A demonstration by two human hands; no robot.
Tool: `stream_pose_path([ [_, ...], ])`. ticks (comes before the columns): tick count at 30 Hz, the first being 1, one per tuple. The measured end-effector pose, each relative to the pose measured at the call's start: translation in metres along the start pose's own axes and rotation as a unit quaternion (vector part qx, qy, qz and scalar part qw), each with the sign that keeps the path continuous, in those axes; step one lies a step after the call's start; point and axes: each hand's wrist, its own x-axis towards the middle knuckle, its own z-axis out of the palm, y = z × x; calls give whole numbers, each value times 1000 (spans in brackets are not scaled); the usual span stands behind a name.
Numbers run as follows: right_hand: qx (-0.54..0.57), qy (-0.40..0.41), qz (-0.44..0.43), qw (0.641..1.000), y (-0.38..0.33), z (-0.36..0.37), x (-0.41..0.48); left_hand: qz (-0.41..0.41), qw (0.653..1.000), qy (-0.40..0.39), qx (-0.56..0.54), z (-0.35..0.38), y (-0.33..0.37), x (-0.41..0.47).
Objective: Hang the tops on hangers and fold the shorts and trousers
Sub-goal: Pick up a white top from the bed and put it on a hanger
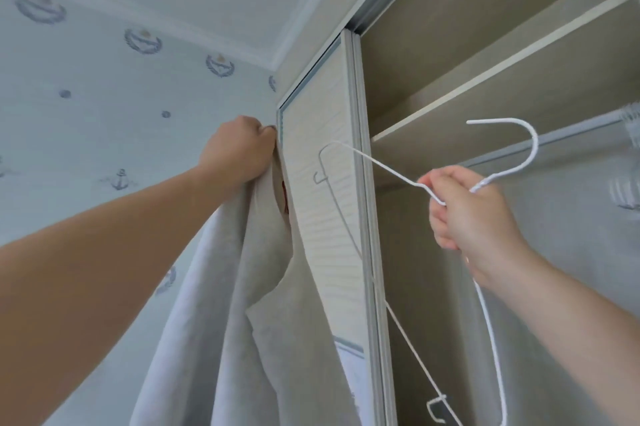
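Head view: there's only the one camera, looking up past both arms at the wardrobe, so everything below comes from it.
Left hand: the fingers are curled tight, bunching the upper edge of the pale grey-beige fabric top. It's held up high, I'd guess so the cloth drops free and the opening is easy to find.
Top: hangs down from that fist in long folds, just beside the door edge, and isn't on anything yet. A bit of red, maybe a label, shows inside near the upper end.
Right hand: closed round the neck of the thin white wire hanger, right under the hook. That should give good control for steering one shoulder into the garment.
Hanger: hook up and nothing on it. One arm sticks out left toward the top but stays apart from it, and the other runs down past the wrist.
Sliding door: pale ribbed panel in a silver frame. In the picture it sits between the two hands, behind the hanger arm, and looks like the closest thing to bump.
Rail: silver bar under the beige shelf, behind the hook. Probably where the hanger ends up.
Clear hangers: a few at the far right of the rail, blurry.
Wall: light blue wallpaper with anchors and wreaths, behind the left arm.
Where it's at: top and hanger are both in hand, not joined yet.
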Motion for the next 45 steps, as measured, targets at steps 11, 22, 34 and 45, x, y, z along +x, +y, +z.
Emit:
stream_pose_path([
  [11, 169, -125, 16, 977, -70, 182, -94, -191, 969, -6, 158, -273, -118, -38],
  [22, 331, -232, 105, 909, -104, 360, -318, -317, 933, 15, 168, -506, -244, -138],
  [34, 346, -338, 256, 837, -119, 401, -535, -364, 881, -96, 285, -634, -285, -327],
  [45, 231, -510, 237, 794, -73, 357, -661, -443, 836, -139, 292, -641, -257, -530],
])
